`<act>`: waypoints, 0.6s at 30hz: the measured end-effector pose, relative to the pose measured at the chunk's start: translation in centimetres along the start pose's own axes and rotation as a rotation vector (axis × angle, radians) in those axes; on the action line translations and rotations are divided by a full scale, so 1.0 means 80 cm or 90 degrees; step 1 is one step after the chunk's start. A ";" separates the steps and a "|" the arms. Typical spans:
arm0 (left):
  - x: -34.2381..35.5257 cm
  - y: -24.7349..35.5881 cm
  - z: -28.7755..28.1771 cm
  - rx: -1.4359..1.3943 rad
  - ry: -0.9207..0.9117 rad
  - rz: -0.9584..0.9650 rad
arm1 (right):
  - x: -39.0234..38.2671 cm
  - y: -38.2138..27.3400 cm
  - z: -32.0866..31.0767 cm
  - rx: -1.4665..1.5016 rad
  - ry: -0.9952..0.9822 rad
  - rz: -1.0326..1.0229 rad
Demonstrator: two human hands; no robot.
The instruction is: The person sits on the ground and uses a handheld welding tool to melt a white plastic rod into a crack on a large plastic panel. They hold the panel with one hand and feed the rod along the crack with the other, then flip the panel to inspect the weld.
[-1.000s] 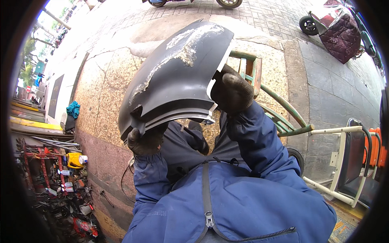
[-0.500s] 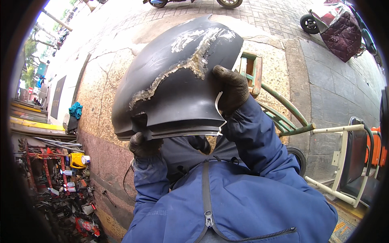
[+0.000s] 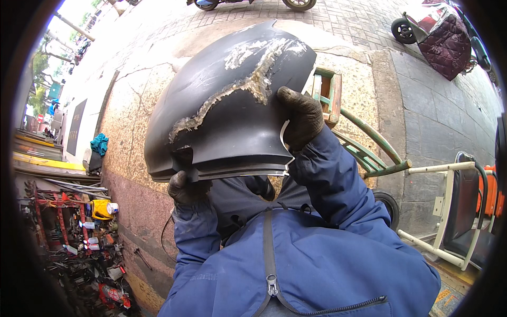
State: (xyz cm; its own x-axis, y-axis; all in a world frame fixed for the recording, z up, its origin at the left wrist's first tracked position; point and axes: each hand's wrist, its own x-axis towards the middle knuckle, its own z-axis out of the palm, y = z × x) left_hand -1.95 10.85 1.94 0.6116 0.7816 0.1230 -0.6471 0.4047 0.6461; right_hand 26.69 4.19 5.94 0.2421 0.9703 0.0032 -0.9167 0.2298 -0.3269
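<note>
Both my gloved hands hold up a curved black plastic body panel (image 3: 227, 132) in front of my chest. A rough, yellowish raised seam runs across its face, forking near the upper right, with pale scuffed patches beside it. My left hand (image 3: 186, 189) grips the lower left edge near a notch, its thumb in front and most fingers hidden behind. On the right edge, my right hand (image 3: 303, 117) is closed with its thumb over the front; the other fingers are largely out of sight. White shows along the panel's lower right edge.
Behind the panel stands a green-painted wooden stool or chair (image 3: 369, 145). A metal-framed black chair (image 3: 459, 211) is at right. To the left lie a cluttered heap of tools and parts (image 3: 84, 248) and a yellow container (image 3: 101, 210). Parked scooters stand farther off.
The panel has shifted and tilted very slightly to the left. Both hands keep their grip in about the same places.
</note>
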 end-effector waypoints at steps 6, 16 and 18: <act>0.008 -0.003 0.016 0.005 -0.027 0.038 | 0.001 0.000 0.000 0.016 0.000 0.035; 0.032 0.011 0.015 -0.103 0.046 0.000 | 0.016 0.018 0.014 0.027 0.089 0.007; 0.034 0.010 0.010 -0.178 0.042 -0.016 | 0.019 0.020 0.014 0.027 0.140 0.006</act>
State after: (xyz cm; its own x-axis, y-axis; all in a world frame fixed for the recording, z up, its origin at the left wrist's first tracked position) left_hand -0.44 12.90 3.39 0.6041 0.7950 0.0542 -0.7382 0.5327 0.4140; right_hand 25.19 6.11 6.48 0.2926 0.9336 -0.2067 -0.9305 0.2282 -0.2866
